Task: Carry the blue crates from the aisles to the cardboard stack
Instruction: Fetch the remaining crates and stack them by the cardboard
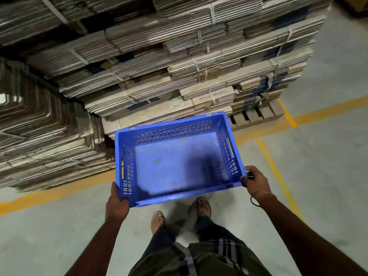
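Both hands grip near corners of blue crate: left hand lower left, right hand lower right; long axis crosswise, cardboard stack just beyond, upper frame

Blue slotted crate, yellow floor lines.

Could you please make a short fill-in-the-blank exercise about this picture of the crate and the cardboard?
1. The person holds the blue crate with ____ hands, the left hand and the right hand, one at each near corner.
2. Inside, the crate is ____.
3. The cardboard stack lies ____ the crate, on its far side.
4. The lines painted on the floor are ____.

Missing words: both; empty; beyond; yellow
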Demonstrator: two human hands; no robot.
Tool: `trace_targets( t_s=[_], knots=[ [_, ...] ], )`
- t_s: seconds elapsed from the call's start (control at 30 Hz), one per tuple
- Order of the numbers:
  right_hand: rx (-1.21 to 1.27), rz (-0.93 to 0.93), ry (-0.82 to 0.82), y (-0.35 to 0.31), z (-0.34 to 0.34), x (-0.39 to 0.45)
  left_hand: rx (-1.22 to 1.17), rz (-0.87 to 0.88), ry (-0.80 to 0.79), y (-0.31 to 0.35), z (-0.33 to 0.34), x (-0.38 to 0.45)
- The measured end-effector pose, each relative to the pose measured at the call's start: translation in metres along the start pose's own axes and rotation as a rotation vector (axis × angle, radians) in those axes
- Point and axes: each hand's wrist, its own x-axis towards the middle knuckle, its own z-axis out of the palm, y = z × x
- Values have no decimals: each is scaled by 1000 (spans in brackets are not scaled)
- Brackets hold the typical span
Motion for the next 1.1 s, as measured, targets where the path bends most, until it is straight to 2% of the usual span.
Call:
trace_targets(
  t_s=[0.33, 0.63, 1.1],
  knots=[
    [21, 36, 49, 8, -4, 4, 41, 27, -52, 2, 1, -10],
    [-155, -105, 91, -2, 6, -7, 88, 43, -39, -9, 5, -4],
    [-165, -31, 113, -10, 10, -2, 139, 61, -47, -14, 6, 0]
  ],
)
